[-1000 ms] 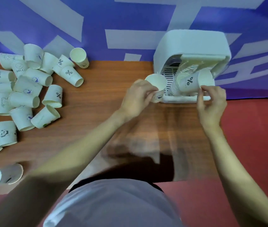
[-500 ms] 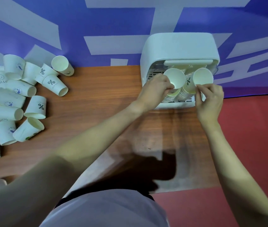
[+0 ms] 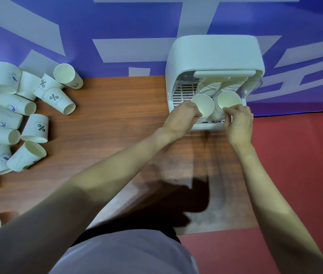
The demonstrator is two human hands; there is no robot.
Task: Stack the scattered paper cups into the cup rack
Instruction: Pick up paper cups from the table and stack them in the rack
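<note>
cups, thin paper: light, soft-walled, easily crushed, so best pinched at the rolled rim. left hand (image 3: 184,117) curled around the front cup of the left stack (image 3: 203,107) inside the cup rack (image 3: 214,54); right hand (image 3: 237,120) pinching the rim of the right stack's front cup (image 3: 228,99). many loose cups (image 3: 34,127) lying on their sides well left of the rack, on the wooden table (image 3: 117,119).
</note>
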